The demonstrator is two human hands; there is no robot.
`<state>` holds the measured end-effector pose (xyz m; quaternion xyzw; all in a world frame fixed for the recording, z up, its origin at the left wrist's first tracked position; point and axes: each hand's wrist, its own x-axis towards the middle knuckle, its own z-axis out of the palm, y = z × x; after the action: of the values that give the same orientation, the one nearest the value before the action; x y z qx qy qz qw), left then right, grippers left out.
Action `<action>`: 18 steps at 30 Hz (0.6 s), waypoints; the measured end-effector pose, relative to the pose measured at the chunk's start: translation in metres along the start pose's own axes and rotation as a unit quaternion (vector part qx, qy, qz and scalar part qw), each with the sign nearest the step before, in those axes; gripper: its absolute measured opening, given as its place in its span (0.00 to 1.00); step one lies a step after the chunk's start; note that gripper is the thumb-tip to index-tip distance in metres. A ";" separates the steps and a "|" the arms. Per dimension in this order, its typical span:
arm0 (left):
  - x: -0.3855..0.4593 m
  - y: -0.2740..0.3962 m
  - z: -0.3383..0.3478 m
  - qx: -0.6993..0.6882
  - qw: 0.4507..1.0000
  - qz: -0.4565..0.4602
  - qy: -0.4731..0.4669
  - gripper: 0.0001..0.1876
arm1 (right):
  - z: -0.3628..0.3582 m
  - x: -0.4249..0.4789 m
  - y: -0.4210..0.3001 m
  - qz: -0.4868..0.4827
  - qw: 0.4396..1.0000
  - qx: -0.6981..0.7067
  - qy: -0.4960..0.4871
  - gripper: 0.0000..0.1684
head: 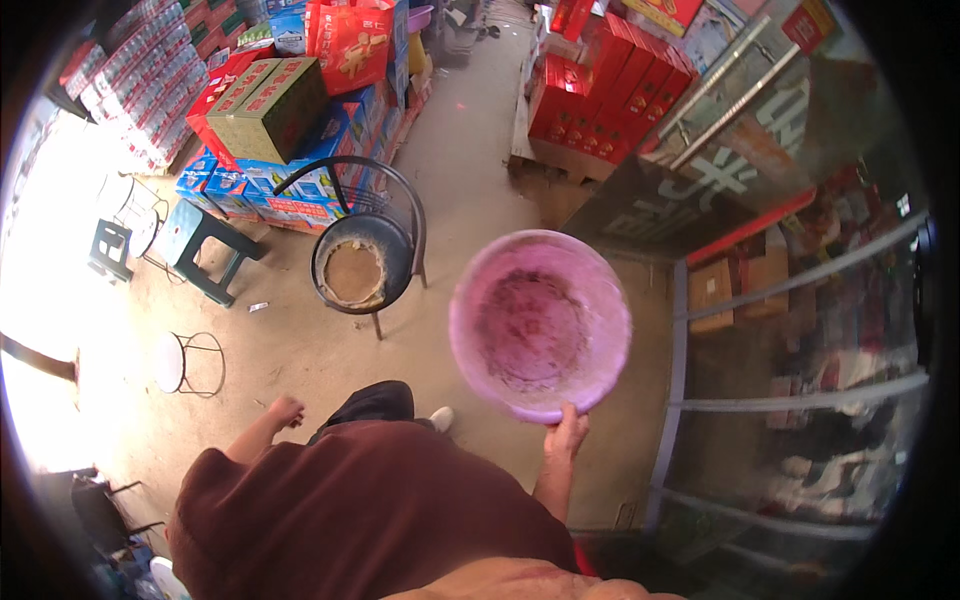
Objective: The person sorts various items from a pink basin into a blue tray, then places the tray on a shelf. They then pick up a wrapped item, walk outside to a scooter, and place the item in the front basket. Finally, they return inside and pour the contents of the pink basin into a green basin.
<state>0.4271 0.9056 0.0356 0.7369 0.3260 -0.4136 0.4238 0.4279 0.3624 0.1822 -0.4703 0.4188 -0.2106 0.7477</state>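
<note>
My right hand (568, 433) grips the near rim of a pink-purple plastic basin (536, 330). The basin is tilted so that its inside faces me, and dark stains mark its bottom and lower wall. No water or object shows inside it. My left hand (288, 412) hangs at my left side, fingers loosely curled, with nothing visible in it. Ahead of me stands a black round-backed chair (397, 247) with a torn seat that bares a tan patch.
Green plastic stools (217, 240) and a white round stool (169, 363) stand to the left. Stacked drink cartons (292, 187) rise behind the chair. Red gift boxes (600, 97) sit on a pallet ahead right. A glass partition (787, 360) runs along my right side.
</note>
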 end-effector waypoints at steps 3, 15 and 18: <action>-0.026 0.003 0.016 -0.074 0.996 -0.022 0.045 0.09 | 0.047 0.067 0.004 0.032 0.997 -0.006 -0.067 0.21; 0.075 0.186 0.054 -0.225 0.973 -0.019 0.054 0.10 | 0.227 0.208 -0.050 0.163 0.977 0.006 -0.139 0.10; 0.073 0.293 0.040 -0.256 0.957 0.110 0.086 0.11 | 0.246 0.248 -0.051 0.143 0.982 0.005 -0.121 0.11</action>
<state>0.6900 0.7537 0.0626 0.6683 0.3731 -0.2020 0.6110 0.7742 0.2919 0.1720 -0.4238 0.3869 -0.0447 0.8177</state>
